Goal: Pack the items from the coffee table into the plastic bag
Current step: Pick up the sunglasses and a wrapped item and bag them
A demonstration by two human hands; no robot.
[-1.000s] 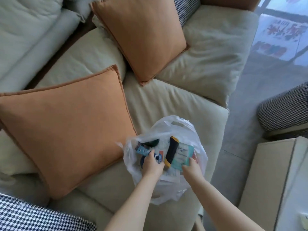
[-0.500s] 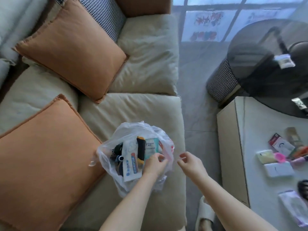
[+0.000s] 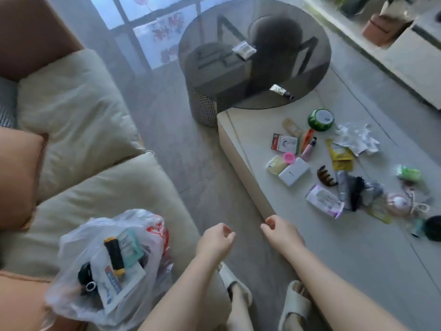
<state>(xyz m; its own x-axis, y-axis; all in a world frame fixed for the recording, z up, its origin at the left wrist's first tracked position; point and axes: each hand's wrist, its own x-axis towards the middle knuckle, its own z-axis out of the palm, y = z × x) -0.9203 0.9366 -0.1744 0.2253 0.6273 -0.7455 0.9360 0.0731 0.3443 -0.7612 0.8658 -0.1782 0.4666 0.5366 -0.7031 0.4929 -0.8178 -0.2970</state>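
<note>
The clear plastic bag (image 3: 71, 292) lies open on the sofa seat at lower left, holding a black-and-yellow tube, a teal packet and other packs. My left hand (image 3: 214, 240) hangs over the floor to the right of the bag, fingers loosely curled, holding nothing. My right hand (image 3: 279, 230) hovers at the near edge of the pale coffee table (image 3: 358, 259), also loosely curled and empty. On the table lie several items: a white box (image 3: 294, 174), a yellow pack (image 3: 276, 165), a brown hair claw (image 3: 325, 175), a white-purple pouch (image 3: 324, 204), a green tin (image 3: 321, 120).
A round dark glass table (image 3: 238, 25) overlaps the coffee table's far end, with a white packet (image 3: 244, 50) and a small tube (image 3: 281, 91) on it. The beige sofa (image 3: 95, 187) with orange cushions fills the left. My slippered feet (image 3: 294, 304) stand between sofa and table.
Both hands have left the bag and swung right toward the coffee table. The view has turned from the sofa to the table. The bag stays on the seat.
</note>
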